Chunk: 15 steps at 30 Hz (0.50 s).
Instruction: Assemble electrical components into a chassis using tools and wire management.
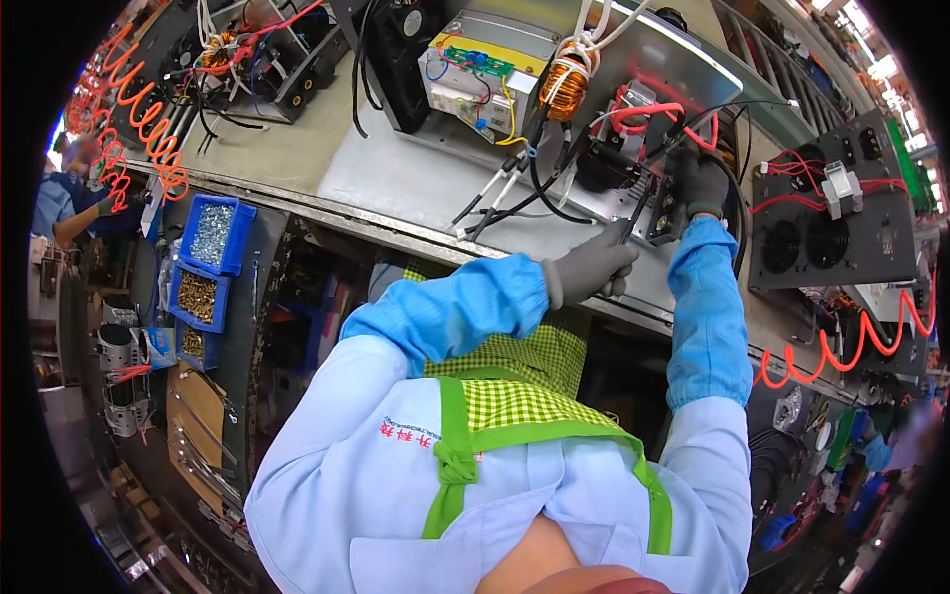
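My left hand [594,265], in a grey glove, is closed at the near edge of an open metal chassis [683,64]. A thin dark strip, cable or tool, rises from its fingertips; I cannot tell which. My right hand [701,183], gloved dark grey, reaches in at the chassis's right end beside black terminal parts [661,213]. Its fingers are mostly hidden among cables. Red wires [648,111] loop just beyond the hands. Farther left in the chassis are a copper coil [564,87] tied with white cord, a green circuit board [482,62] and loose black cables with white sleeves [502,183].
A black panel with fans and red wires [836,213] stands at the right. Another wired unit [259,69] sits at far left. Blue bins [213,235] hold screws. Orange coiled hoses [148,114] hang at both sides. A person [61,203] works at the far left.
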Tool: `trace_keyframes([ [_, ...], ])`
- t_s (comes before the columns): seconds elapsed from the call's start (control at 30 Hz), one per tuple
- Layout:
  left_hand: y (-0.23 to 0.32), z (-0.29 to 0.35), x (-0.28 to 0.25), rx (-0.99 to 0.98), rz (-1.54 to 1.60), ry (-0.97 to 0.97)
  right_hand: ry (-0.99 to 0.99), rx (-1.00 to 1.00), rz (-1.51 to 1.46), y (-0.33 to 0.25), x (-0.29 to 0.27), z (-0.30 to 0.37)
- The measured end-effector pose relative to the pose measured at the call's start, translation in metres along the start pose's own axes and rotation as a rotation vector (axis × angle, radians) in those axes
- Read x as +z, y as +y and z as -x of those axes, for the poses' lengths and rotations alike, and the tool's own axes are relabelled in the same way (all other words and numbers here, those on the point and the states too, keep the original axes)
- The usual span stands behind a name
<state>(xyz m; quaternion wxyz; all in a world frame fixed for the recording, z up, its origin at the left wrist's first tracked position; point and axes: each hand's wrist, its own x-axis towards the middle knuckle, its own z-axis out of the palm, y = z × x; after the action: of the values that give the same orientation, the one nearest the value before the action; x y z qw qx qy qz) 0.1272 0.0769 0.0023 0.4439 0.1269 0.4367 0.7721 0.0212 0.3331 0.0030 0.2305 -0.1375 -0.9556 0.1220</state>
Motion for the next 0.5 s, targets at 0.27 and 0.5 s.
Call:
trace_keyframes([
  [0.27, 0.032, -0.079, 0.019, -0.083, -0.483, 0.083, -0.046, 0.022, -0.033, 0.005, 0.002, -0.003],
  [0.5, 0.027, -0.101, 0.022, -0.121, -0.966, -0.103, -0.074, 0.074, -0.101, -0.015, -0.013, 0.004],
])
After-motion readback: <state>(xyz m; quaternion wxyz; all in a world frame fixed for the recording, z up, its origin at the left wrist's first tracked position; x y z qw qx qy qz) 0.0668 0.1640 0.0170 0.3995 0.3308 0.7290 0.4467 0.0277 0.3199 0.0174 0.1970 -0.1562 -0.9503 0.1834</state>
